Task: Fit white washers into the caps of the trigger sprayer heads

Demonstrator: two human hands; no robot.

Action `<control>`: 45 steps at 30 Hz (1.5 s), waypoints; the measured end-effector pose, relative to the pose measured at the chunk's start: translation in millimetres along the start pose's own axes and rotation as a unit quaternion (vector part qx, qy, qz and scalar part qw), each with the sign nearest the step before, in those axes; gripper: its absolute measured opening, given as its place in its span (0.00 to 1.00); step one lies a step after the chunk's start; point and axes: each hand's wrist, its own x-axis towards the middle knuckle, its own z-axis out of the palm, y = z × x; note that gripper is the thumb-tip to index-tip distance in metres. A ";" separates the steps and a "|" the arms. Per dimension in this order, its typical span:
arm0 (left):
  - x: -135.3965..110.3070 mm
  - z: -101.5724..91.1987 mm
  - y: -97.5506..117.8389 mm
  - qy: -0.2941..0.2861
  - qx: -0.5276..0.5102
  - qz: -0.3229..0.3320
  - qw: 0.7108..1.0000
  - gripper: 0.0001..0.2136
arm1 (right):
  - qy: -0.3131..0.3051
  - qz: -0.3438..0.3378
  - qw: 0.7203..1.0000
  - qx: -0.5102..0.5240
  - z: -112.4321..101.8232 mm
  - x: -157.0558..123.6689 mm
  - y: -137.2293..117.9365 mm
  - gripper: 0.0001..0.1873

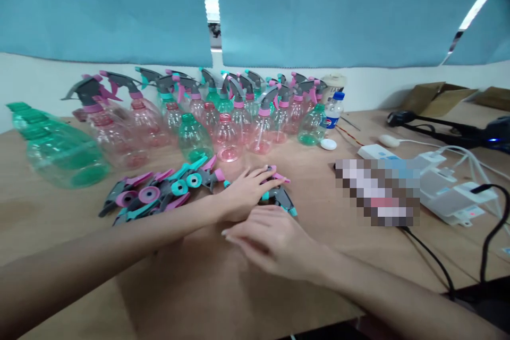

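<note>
My left hand point(245, 191) lies with its fingers stretched out over a small group of trigger spray heads point(289, 204), its fingertips at a pink-and-grey one. Just in front of it, partly overlapping, my right hand point(274, 239) is closed with curled fingers. Whatever it may hold is hidden. To the left, a heap of grey spray heads with pink and turquoise parts point(149, 194) lies on the table. Behind stand several clear bottles; a green bottle point(195, 135) and a pink bottle point(228, 141) without heads are nearest.
Bottles with sprayers on, such as a pink one point(263, 130), fill the back. Green bottles point(66, 151) lean together at left. Right are a Pepsi bottle point(333, 111), a white lid point(328, 144), a blurred-out object point(374, 191), white power strips point(450, 196), cables and a cardboard box point(436, 101).
</note>
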 end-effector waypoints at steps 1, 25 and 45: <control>-8.7 -0.4 -1.0 0.001 0.006 -0.007 1.000 0.24 | 0.036 0.018 0.999 0.012 -3.2 1.6 2.6 0.09; -81.0 -8.5 50.1 0.109 0.141 -0.210 0.961 0.18 | -0.123 0.129 0.972 -0.153 11.9 4.9 44.7 0.24; -87.5 -5.2 46.1 0.177 -0.240 -0.216 0.930 0.10 | 0.042 0.128 0.979 -0.151 -17.5 -3.8 74.3 0.12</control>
